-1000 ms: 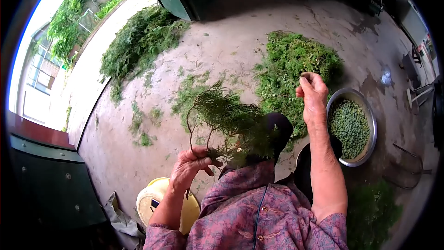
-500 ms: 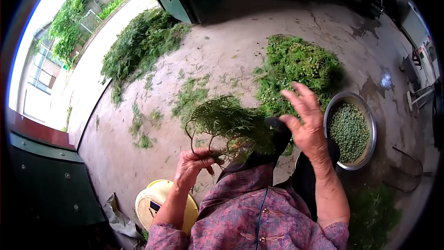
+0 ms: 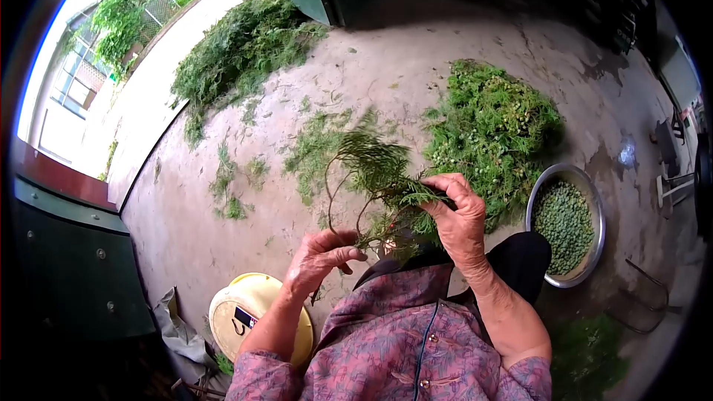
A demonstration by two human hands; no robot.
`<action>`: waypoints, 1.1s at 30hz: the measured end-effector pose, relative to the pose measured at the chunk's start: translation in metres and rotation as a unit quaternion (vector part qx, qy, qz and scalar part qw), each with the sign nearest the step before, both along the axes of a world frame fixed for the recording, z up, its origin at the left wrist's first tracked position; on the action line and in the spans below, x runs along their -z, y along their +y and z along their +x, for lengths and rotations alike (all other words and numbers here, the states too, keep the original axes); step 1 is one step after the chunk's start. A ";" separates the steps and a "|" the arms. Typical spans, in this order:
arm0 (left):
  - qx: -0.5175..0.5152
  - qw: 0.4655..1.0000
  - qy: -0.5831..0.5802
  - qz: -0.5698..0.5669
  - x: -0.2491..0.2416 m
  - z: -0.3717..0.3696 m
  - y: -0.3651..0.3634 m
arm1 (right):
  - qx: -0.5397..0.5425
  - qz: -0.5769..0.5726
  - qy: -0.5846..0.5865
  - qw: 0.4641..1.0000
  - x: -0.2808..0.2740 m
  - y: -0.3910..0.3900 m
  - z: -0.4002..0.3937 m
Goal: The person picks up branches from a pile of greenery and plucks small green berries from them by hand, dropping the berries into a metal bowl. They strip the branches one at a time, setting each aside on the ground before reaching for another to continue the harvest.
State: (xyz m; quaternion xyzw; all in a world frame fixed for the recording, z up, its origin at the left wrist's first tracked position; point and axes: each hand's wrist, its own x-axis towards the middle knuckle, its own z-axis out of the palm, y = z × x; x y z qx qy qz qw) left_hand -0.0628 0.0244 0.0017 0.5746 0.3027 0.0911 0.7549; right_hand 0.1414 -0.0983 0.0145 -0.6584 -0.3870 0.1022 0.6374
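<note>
A leafy conifer sprig (image 3: 373, 160), with thin curved brown stems and flat green fronds, is held in front of my body. My left hand (image 3: 319, 260) is closed around the lower stems. On its right side, my right hand (image 3: 459, 221) pinches the green fronds between thumb and fingers; whether a cone lies in that pinch cannot be seen. Close by on the right stands a metal basin (image 3: 531, 199) holding many small round green cones (image 3: 562, 226). Beyond my right hand lies a heap of cone-bearing branches (image 3: 494, 126).
A darker pile of branches (image 3: 241, 59) lies by the doorway, and loose sprigs (image 3: 316, 152) are scattered over the concrete floor (image 3: 275, 115). At lower left is a yellow tub (image 3: 256, 293) with a phone (image 3: 245, 317) on it. A wire-like metal frame (image 3: 646, 301) is at right.
My right hand has come down and left from its raised, open position and now grips the fronds. The sprig stands more upright. The view has shifted slightly.
</note>
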 end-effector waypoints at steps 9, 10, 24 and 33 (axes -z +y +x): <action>-0.085 0.994 0.064 -0.018 -0.005 -0.021 0.006 | -0.034 0.089 0.374 0.923 0.015 0.045 0.005; -0.092 0.993 0.056 -0.037 -0.006 -0.021 0.006 | -0.054 0.080 0.369 0.925 0.017 0.047 0.008; -0.115 0.989 0.013 -0.087 0.010 -0.021 -0.014 | -0.163 -0.041 0.216 0.962 -0.011 0.038 -0.002; -0.148 0.988 0.007 0.031 0.013 -0.017 -0.026 | 0.011 0.024 -0.343 0.939 -0.017 0.033 -0.029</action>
